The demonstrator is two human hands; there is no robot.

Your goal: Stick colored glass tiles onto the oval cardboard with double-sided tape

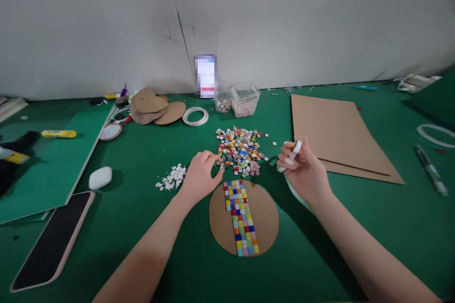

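A round cardboard disc (263, 220) lies on the green table in front of me, with a strip of small coloured mosaic tiles (240, 215) stuck down its middle. Just beyond it sits a loose pile of coloured tiles (240, 149). My left hand (201, 175) rests at the pile's near left edge, fingers curled in a pinch at the tiles; what they hold is too small to name. My right hand (302, 170) is raised to the right of the pile, closed on a strip of white tape (293, 154).
White paper scraps (172, 177) lie left of my left hand. A roll of white tape (195, 116), two clear tile containers (244, 98), cardboard discs (152, 105), large cardboard sheets (337, 135), a phone (53, 239), a white case (100, 177) and a green board (53, 161) surround the work.
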